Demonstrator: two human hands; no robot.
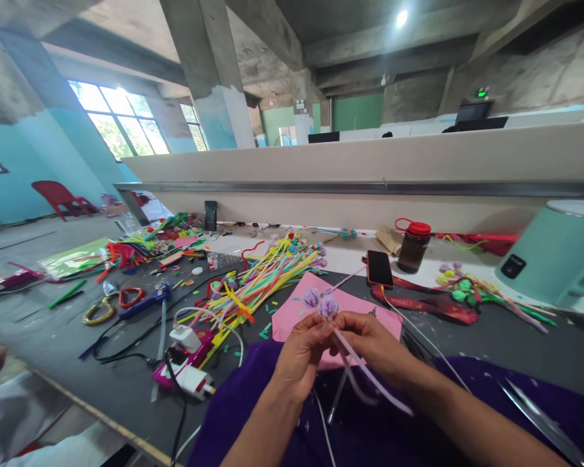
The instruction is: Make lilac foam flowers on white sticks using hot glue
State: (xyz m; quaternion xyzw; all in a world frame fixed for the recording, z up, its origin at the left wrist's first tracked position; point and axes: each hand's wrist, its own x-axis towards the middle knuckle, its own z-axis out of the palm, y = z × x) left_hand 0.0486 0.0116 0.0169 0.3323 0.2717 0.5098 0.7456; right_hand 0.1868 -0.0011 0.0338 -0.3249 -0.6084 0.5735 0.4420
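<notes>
Just above my lap, my left hand (pixel 299 353) pinches the base of a lilac pipe-cleaner flower (pixel 328 306) with fluffy round heads. My right hand (pixel 372 340) closes on the same piece from the other side, fingertips nearly touching those of my left. Lilac pipe-cleaner stems (pixel 370 376) hang down below the fingers toward my lap. Another thin lilac strand rises past the heads to the upper right. Behind the hands lies a sheet of pink paper (pixel 288 316). The exact grip point is hidden by the fingers.
Bundled colourful pipe cleaners (pixel 267 275) lie left of the paper, near a glue gun (pixel 148 303) and a power strip (pixel 202 350) with chargers. A phone (pixel 379 268), brown bottle (pixel 413 248), finished flowers (pixel 464 288) and green kettle (pixel 545 253) stand or lie right. Metal scissors (pixel 540 415) rest on purple cloth.
</notes>
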